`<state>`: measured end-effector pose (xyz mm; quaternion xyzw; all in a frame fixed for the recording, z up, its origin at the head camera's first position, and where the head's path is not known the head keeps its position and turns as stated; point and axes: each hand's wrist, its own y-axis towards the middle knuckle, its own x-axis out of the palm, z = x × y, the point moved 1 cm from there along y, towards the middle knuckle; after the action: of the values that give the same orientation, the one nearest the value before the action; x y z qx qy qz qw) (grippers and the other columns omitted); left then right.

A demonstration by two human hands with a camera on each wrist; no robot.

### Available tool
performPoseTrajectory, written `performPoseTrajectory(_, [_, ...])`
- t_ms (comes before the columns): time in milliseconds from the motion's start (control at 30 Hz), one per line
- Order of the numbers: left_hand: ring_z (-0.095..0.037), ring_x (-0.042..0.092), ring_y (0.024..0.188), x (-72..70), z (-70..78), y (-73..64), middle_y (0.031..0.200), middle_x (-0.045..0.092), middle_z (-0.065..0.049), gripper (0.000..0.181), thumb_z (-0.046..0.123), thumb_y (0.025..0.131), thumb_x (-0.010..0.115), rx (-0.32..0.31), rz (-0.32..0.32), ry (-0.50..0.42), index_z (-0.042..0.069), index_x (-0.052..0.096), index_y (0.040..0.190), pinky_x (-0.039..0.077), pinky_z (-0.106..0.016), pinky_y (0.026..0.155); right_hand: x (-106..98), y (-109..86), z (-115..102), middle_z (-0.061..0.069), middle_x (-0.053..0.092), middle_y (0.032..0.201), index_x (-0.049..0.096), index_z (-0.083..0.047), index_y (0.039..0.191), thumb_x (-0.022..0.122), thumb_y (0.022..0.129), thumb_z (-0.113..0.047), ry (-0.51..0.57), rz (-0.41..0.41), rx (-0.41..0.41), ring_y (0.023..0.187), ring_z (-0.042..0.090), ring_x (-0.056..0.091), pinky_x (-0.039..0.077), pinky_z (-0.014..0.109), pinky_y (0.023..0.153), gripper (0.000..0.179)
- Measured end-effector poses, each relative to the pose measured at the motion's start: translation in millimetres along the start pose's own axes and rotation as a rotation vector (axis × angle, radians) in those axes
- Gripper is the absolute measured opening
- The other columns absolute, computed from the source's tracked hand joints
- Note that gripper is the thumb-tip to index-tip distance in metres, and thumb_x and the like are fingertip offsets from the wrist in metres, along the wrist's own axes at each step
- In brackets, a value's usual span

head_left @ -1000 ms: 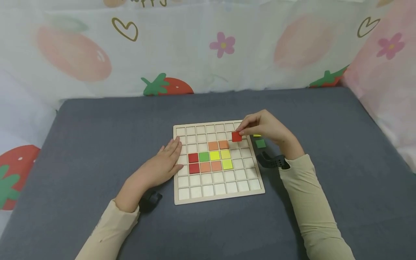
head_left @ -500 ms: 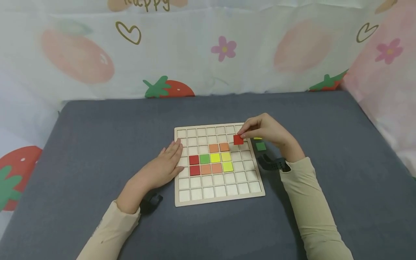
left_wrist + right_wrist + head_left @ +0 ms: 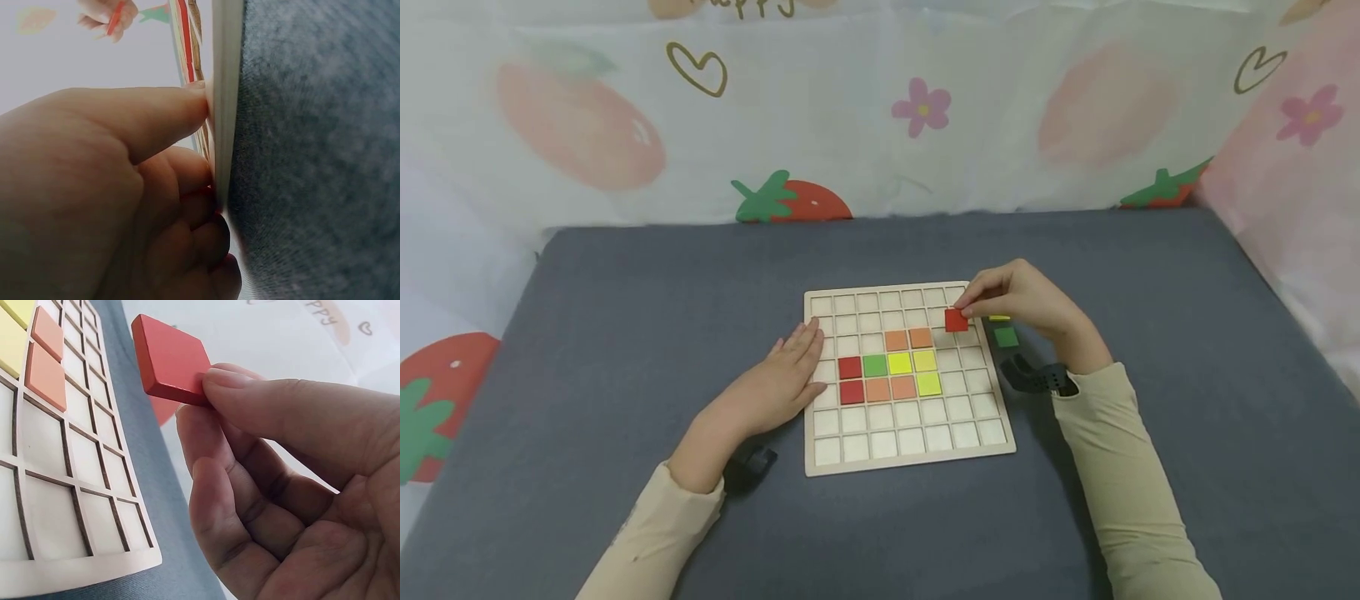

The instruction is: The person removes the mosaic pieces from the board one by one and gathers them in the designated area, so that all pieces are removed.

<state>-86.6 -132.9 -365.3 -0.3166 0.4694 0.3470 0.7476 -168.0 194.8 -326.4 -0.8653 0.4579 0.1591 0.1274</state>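
Note:
A wooden grid board (image 3: 910, 460) lies on the table, its cells partly filled with red, green, yellow and orange square tiles. My right hand (image 3: 1026, 302) pinches a red square tile (image 3: 172, 359) by one corner between thumb and fingers, held up over the board's far right part in the head view. In the right wrist view the tile is apart from the board, tilted. My left hand (image 3: 775, 383) lies along the board's left edge with straight fingers, thumb and fingertips touching the rim (image 3: 225, 94).
Just right of the board, a green tile (image 3: 1006, 337) and a yellow tile (image 3: 999, 317), partly hidden by the right hand, lie on the grey tablecloth (image 3: 662, 333). A printed curtain (image 3: 820, 108) hangs behind the table.
The view shifts slightly. The right hand stays over the same part of the board with the red tile, and the left hand stays at the edge.

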Motion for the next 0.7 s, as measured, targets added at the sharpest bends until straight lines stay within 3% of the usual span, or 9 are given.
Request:
performPoseTrajectory(467, [-0.035, 0.008, 0.142, -7.3, 0.5, 5.6, 0.154, 0.007, -0.023, 0.066, 0.024, 0.099, 0.049, -0.008, -0.035, 0.059, -0.011, 0.018, 0.145, 0.016, -0.049, 0.112, -18.1, -20.9, 10.5, 0.005, 0.068, 0.092, 0.069, 0.010, 0.096, 0.067, 0.086, 0.000, -0.015, 0.041, 0.020, 0.085, 0.020, 0.064, 0.053, 0.035, 0.079, 0.014])
performPoseTrajectory(700, [-0.033, 0.008, 0.142, -4.0, 2.2, 2.2, 0.155, 0.007, -0.022, 0.066, 0.026, 0.099, 0.049, -0.040, -0.051, 0.064, -0.009, 0.018, 0.146, 0.015, -0.048, 0.112, -24.1, -31.9, 21.4, 0.003, 0.069, 0.092, 0.071, 0.007, 0.092, 0.068, 0.085, -0.002, -0.050, 0.051, 0.041, 0.088, 0.017, 0.061, 0.051, 0.026, 0.077, 0.012])
